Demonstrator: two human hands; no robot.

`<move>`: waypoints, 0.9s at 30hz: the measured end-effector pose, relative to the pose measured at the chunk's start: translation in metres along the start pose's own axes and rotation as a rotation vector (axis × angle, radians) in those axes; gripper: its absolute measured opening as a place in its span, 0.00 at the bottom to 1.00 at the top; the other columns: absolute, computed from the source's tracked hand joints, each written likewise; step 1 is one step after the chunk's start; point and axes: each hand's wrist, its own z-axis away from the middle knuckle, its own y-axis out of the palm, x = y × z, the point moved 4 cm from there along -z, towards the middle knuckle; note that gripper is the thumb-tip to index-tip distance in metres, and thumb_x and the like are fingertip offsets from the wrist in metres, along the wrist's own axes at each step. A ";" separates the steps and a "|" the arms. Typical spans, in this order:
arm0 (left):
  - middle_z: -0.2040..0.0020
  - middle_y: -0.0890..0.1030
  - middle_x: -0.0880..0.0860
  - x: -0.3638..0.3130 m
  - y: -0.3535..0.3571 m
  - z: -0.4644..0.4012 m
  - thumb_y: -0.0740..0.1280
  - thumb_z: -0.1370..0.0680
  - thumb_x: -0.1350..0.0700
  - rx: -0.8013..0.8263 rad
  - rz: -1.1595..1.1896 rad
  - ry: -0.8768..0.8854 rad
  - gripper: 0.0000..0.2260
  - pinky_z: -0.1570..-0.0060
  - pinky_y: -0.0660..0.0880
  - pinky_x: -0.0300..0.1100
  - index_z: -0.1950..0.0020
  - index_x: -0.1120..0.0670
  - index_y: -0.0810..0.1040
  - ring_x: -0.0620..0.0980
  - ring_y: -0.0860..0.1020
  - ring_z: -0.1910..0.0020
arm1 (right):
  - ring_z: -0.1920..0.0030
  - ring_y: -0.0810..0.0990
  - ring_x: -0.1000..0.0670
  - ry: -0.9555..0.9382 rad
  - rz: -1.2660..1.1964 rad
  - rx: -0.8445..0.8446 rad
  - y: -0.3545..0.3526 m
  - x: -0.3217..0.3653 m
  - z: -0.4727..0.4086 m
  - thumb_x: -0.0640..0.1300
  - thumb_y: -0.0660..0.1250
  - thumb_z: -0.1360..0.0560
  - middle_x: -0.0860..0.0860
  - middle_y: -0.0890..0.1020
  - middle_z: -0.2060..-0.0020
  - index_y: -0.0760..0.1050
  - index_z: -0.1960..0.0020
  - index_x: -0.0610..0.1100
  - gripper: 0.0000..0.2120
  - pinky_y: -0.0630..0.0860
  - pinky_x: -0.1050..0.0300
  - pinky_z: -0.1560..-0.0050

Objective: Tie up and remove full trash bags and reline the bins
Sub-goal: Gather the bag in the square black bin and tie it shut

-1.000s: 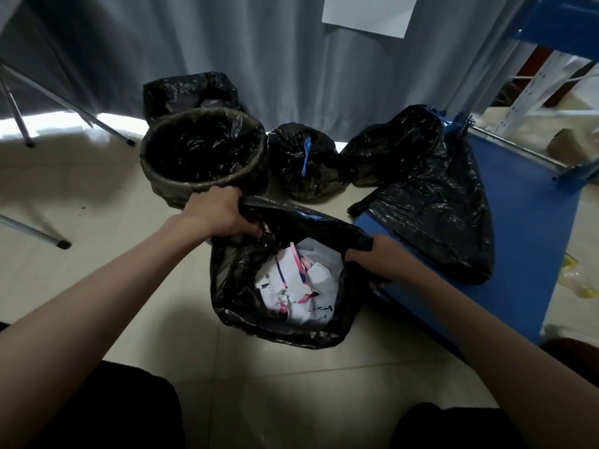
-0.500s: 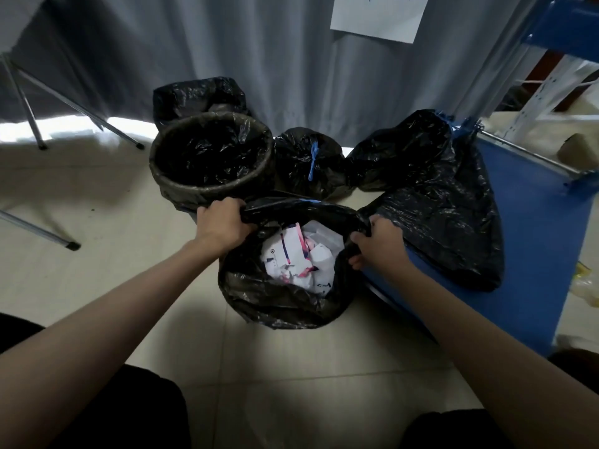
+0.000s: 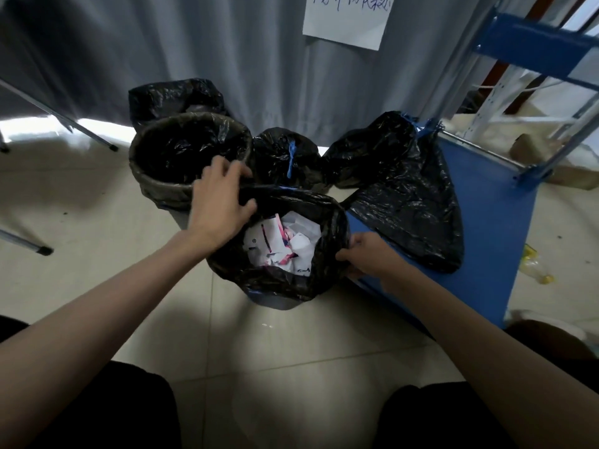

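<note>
1. Head view: the full trash bag sits open on the floor, paper scraps inside.
2. Left hand grips its far-left rim; right hand pinches its right rim.
3. A relined bin stands just behind, beside a tied bag.

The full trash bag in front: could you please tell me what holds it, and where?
Both hands: left hand grips the trash bag at its far-left rim, right hand at its right rim.
</note>
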 end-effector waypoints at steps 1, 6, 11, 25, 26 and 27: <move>0.44 0.72 0.54 -0.017 0.000 0.006 0.72 0.29 0.52 -0.022 0.046 0.094 0.14 0.44 0.69 0.53 0.45 0.50 0.78 0.57 0.72 0.44 | 0.64 0.82 0.46 -0.004 -0.023 -0.012 -0.002 0.002 0.005 0.37 0.68 0.24 0.40 0.79 0.62 0.66 0.60 0.44 0.12 0.80 0.56 0.68; 0.55 0.80 0.45 -0.087 0.030 0.055 0.71 0.25 0.51 0.299 0.262 0.510 0.04 0.51 0.73 0.46 0.54 0.48 0.84 0.45 0.78 0.55 | 0.73 0.81 0.47 -0.005 -0.182 -0.029 -0.005 0.006 0.022 0.35 0.67 0.23 0.40 0.78 0.67 0.64 0.59 0.44 0.13 0.77 0.59 0.74; 0.54 0.81 0.46 -0.090 0.049 0.079 0.64 0.24 0.51 0.354 0.086 0.662 0.08 0.51 0.70 0.48 0.54 0.50 0.82 0.49 0.78 0.53 | 0.74 0.79 0.51 -0.039 -0.505 -0.121 -0.007 0.013 0.026 0.32 0.67 0.24 0.41 0.79 0.67 0.69 0.50 0.40 0.09 0.78 0.60 0.72; 0.64 0.76 0.43 -0.069 0.041 0.073 0.69 0.29 0.43 0.370 0.210 0.422 0.09 0.56 0.69 0.43 0.61 0.48 0.78 0.42 0.72 0.61 | 0.56 0.84 0.50 0.048 -0.404 0.183 0.013 0.002 0.030 0.44 0.70 0.26 0.44 0.86 0.50 0.75 0.39 0.40 0.17 0.81 0.54 0.54; 0.64 0.75 0.44 -0.068 0.042 0.071 0.70 0.28 0.47 0.380 0.213 0.413 0.07 0.56 0.69 0.43 0.61 0.49 0.78 0.43 0.71 0.61 | 0.55 0.85 0.50 0.050 -0.372 0.215 0.014 0.003 0.032 0.44 0.70 0.25 0.43 0.86 0.50 0.76 0.41 0.40 0.15 0.81 0.54 0.51; 0.64 0.74 0.44 -0.066 0.041 0.069 0.71 0.27 0.50 0.381 0.226 0.397 0.05 0.57 0.69 0.43 0.61 0.49 0.79 0.43 0.71 0.61 | 0.54 0.85 0.49 0.045 -0.343 0.242 0.015 0.004 0.034 0.43 0.70 0.25 0.43 0.86 0.49 0.77 0.41 0.39 0.14 0.81 0.53 0.48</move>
